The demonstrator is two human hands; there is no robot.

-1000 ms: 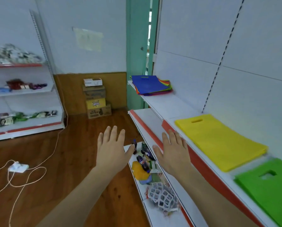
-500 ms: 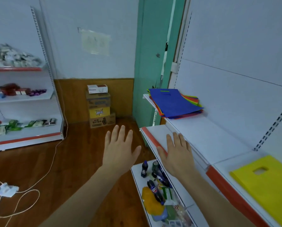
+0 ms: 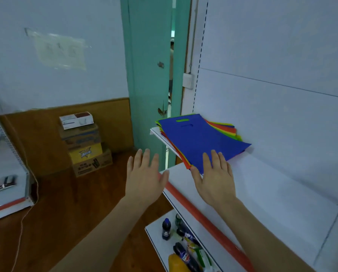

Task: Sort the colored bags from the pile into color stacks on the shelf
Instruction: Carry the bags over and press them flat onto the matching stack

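Several colored bags (image 3: 213, 134) lie piled at the far end of the white shelf (image 3: 272, 193), a blue bag (image 3: 201, 140) on top, fanned so each color shows. I hold my right hand (image 3: 215, 179) flat and empty at its near corner, left hand (image 3: 144, 173) spread beside the shelf, ready to lift it.

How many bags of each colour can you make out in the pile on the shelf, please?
Going by visible edges only; bags hidden underneath cannot be counted.
Blue bag: 1
Red edge: at least 1
Green edge: at least 1
Yellow edge: at least 1
Total: at least 4
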